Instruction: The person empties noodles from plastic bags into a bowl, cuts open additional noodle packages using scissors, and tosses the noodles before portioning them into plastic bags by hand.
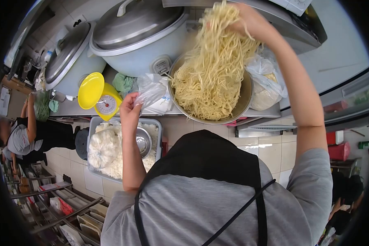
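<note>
A large metal bowl (pixel 245 96) on the counter is heaped with yellow noodles (pixel 209 90). Above it, my right hand (pixel 244 22) is closed on a big clump of noodles, whose strands hang down into the pile. My left hand (pixel 130 110), left of the bowl, pinches a clear plastic bag (pixel 151 88) by its edge. The bag looks limp, and I see no noodles in it. Just left of that hand stands a yellow kitchen scale (pixel 107 104) with a round dial and a yellow pan (pixel 91 90).
Two big lidded cookers (pixel 141 53) stand behind the scale. Below the counter, a grey tub (pixel 160 135) holds white rice, filled bags and a metal bowl (pixel 143 141). A filled plastic bag (pixel 266 88) sits right of the noodles. Another person (pixel 24 135) works at far left.
</note>
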Motion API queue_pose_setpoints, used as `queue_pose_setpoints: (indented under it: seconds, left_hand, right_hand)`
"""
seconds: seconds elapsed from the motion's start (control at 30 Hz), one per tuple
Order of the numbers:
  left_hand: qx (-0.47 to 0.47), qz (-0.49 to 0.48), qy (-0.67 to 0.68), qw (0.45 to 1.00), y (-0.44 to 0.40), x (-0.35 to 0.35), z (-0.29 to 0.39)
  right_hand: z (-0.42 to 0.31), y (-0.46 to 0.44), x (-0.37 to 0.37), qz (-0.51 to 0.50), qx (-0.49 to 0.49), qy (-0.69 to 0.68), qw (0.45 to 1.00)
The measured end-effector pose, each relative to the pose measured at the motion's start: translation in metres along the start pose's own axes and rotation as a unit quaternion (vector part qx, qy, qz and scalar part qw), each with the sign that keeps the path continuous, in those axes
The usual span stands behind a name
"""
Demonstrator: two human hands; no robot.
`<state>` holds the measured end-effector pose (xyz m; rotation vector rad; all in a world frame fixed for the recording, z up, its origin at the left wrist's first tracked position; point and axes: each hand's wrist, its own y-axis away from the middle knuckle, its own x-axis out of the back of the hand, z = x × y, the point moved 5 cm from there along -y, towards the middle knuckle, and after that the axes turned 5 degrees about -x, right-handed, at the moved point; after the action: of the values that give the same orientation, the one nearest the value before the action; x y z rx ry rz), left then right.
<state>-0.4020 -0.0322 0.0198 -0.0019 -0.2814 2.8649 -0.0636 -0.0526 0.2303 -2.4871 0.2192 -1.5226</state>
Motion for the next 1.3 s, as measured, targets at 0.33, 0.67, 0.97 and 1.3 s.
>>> queue_pose_setpoints:
  seconds: [0.33,0.67,0.97,1.3]
  left_hand:
    - [-0.014,-0.028,-0.018,0.999,-0.002,-0.011,0.002]
    - [-0.090,-0.023,-0.102,0.990,-0.018,-0.022,0.014]
    - [-0.208,-0.205,-0.298,0.909,-0.051,-0.054,0.085]
    - [-0.214,-0.226,-0.365,0.878,-0.085,-0.026,0.116]
  right_hand:
    - [-0.020,-0.011,0.033,0.014,0.027,-0.052,0.998]
    - [0.071,0.030,-0.147,-0.275,0.026,-0.023,0.961]
    - [0.072,0.078,-0.198,-0.207,-0.130,0.141,0.959]
    - [0.041,0.042,-0.030,-0.014,-0.104,-0.168,0.980]
